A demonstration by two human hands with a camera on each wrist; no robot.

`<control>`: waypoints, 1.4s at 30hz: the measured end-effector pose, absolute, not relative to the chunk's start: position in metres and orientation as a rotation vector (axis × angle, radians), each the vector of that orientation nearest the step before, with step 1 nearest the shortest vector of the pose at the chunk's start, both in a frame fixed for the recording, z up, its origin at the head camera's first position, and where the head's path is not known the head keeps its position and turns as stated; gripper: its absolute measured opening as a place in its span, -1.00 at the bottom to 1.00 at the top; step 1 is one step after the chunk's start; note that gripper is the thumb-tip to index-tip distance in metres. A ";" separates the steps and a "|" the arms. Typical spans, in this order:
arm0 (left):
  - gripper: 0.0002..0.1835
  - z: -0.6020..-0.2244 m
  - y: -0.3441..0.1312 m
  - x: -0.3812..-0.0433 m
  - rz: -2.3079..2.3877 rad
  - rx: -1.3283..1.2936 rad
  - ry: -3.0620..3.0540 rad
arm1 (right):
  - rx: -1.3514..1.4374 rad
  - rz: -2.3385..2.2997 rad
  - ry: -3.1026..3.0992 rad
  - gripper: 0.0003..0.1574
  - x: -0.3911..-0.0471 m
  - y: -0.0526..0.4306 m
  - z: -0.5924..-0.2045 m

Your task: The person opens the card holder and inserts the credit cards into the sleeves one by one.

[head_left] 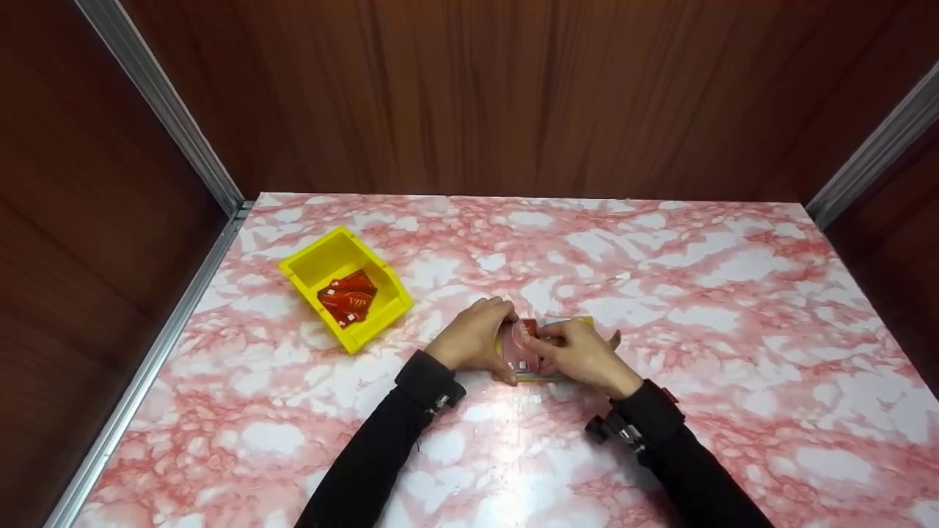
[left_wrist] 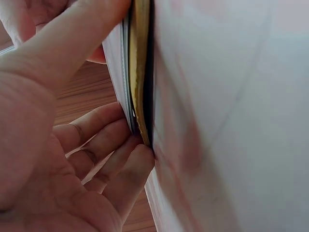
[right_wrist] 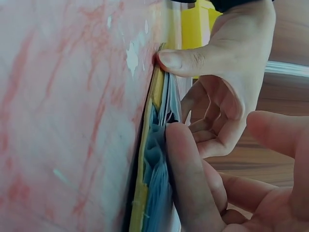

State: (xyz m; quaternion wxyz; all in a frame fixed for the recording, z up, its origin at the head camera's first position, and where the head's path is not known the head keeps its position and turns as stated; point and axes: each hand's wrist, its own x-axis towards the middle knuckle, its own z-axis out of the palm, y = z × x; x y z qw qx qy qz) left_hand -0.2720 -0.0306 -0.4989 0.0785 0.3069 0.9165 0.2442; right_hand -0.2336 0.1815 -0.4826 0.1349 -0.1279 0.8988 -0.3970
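Observation:
On the table, a card holder with yellow edges and clear sleeves lies under both hands. A red card shows at its left part, mostly beneath a clear sleeve. My left hand grips the holder's left side, thumb at the near edge and fingers at the far edge. Its fingertips press the yellow edge in the left wrist view. My right hand has its fingertips pinched at the card's right side and covers part of the holder. In the right wrist view, a right fingertip lies against the bluish clear sleeves.
A yellow bin stands to the left, with several red cards inside, one marked VIP. The marbled pink and white table is bounded by brown wood-grain panels and metal rails.

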 end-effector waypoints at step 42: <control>-0.06 -0.496 -0.033 -0.270 0.738 0.885 2.684 | -0.652 -0.580 2.942 -0.09 -0.223 0.199 -0.463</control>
